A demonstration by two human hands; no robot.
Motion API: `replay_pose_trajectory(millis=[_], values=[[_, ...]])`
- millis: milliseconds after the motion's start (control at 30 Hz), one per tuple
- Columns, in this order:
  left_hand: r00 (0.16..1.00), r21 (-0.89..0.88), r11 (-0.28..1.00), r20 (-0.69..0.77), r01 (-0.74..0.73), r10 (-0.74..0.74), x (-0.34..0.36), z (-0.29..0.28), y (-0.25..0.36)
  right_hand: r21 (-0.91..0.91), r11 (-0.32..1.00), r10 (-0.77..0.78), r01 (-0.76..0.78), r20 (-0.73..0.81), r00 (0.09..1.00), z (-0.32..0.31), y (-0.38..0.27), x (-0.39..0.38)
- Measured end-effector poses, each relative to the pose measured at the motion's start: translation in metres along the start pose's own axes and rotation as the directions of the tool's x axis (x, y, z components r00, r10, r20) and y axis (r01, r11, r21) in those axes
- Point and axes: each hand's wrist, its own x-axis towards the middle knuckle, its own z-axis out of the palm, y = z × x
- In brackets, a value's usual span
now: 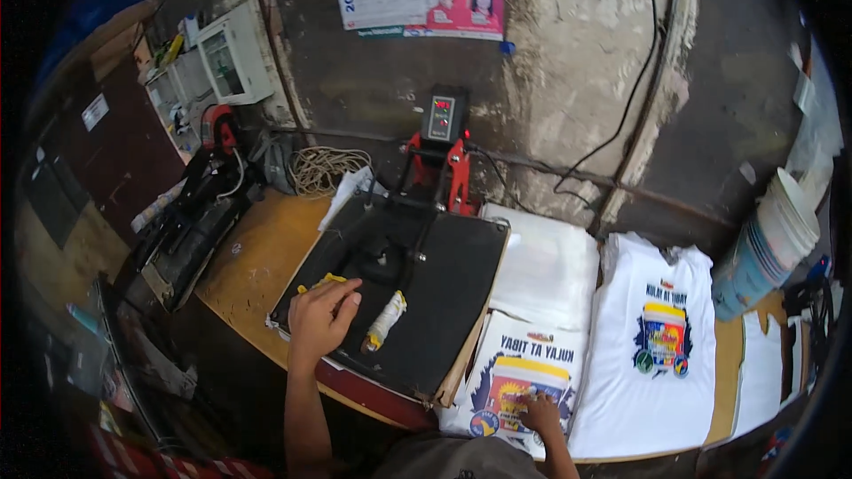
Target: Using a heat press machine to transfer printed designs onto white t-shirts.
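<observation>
A heat press [435, 302] with a black top plate stands in front of me. My left hand [324, 319] is over its left side, fingers stretched out, against a yellow cloth wrapping [319, 281] that it partly covers. Beside it, a handle wrapped in white and yellow [388, 319] slants across the plate. To the right of the press lies a printed transfer sheet [508, 371], its design and lettering mirrored. My right hand [540, 412] rests on that sheet with fingers apart. Further right, a white T-shirt [652, 417] lies flat with a matching colourful print.
Behind the transfer sheet is a stack of white sheets [541, 257]. Stacked buckets [768, 244] lean at the right. A second press [200, 231] stands left, near coiled rope [330, 170]. The control box [442, 117] is lit; a black cable [635, 89] runs down the wall.
</observation>
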Motion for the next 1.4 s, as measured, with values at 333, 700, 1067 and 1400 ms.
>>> replay_pose_trajectory(millis=[333, 700, 1067, 1400], values=[[1.000, 0.055, 0.998, 0.020, 0.012, -0.014, 0.000, -0.003, 0.006, -0.011, 0.999, 0.047, -0.046, 0.326, 0.944, -0.031, -0.008, 0.015], [0.994, 0.071, 0.992, -0.005, 0.106, -0.106, -0.002, -0.004, 0.007, 0.158, 0.948, -0.311, 0.277, 0.258, 0.915, 0.008, 0.006, 0.029], [0.996, 0.098, 0.991, -0.025, 0.088, -0.086, -0.001, -0.004, 0.008, 0.185, 0.924, -0.379, 0.335, 0.318, 0.869, 0.046, 0.020, 0.043], [0.986, 0.071, 0.984, -0.021, 0.165, -0.164, 0.000, -0.005, 0.009, 0.388, 0.893, -0.386, 0.226, 0.405, 0.829, 0.022, 0.017, 0.045]])
